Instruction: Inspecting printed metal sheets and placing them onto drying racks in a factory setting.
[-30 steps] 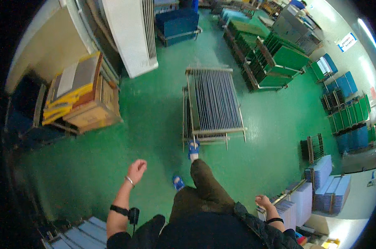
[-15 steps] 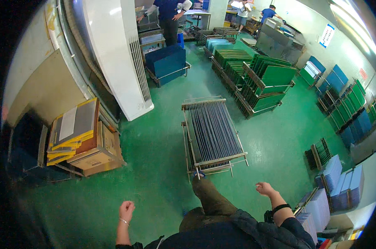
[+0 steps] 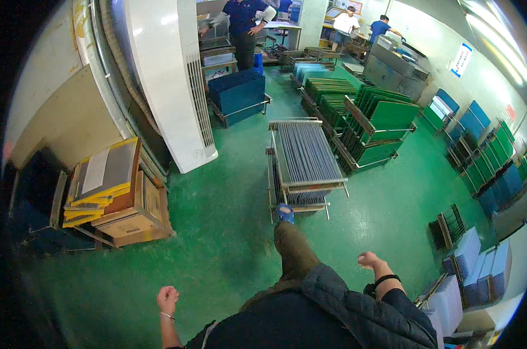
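Note:
My left hand [image 3: 168,299] hangs over the floor at the lower left with its fingers curled in, nothing showing in it; a thin bracelet is on the wrist. To the right, my right hand [image 3: 367,260] is likewise loosely closed and holds nothing I can see; a dark band rings that forearm. Neither hand touches anything. Ahead of me stands a metal rack [image 3: 316,187] filled with upright grey-blue panels [image 3: 307,150]. My foot in a blue slipper [image 3: 285,213] is stretched out against the rack's near lower edge.
Racks of green panels [image 3: 394,119] stand beyond the rack to the right, a rack of dark blue panels [image 3: 237,93] farther left. Yellow-edged frames [image 3: 103,174] lie on a cardboard box [image 3: 132,224] at left, near a tall white unit [image 3: 164,75]. Several people are at the back.
The rack of grey-blue panels now stands farther up the picture, with my foot following at its base. Both hands have shifted slightly and remain curled; a person at the back shows more fully.

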The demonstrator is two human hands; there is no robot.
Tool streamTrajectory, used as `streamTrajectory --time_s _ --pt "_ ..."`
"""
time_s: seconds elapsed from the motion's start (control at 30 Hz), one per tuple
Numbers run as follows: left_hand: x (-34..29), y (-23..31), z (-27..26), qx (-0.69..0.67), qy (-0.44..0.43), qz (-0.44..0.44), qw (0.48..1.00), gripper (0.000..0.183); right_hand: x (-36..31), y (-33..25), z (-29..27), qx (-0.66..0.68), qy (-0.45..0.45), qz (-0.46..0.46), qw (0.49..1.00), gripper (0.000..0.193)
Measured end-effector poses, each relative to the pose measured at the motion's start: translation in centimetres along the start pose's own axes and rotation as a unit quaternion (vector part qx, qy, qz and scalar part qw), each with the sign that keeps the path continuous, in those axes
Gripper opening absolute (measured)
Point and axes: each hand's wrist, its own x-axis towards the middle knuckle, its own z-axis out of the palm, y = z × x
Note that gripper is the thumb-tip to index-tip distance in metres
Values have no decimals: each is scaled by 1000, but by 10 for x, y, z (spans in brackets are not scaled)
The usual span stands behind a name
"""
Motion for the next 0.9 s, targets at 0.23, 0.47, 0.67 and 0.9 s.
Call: streamTrajectory --time_s 0.23,0.47,0.67,0.9 --pt "27 5 5 -12 -3 25 1000 12 28 -39 -22 32 12 -42 999 38" --pt "69 109 90 48 -12 -25 998 7 91 -2 -48 86 -136 20 987 36" --pt "135 150 195 10 -74 -16 997 8 214 26 -128 -43 -40 0 998 33" --pt "173 240 272 191 -204 25 960 12 217 -76 -244 128 127 -105 978 32"
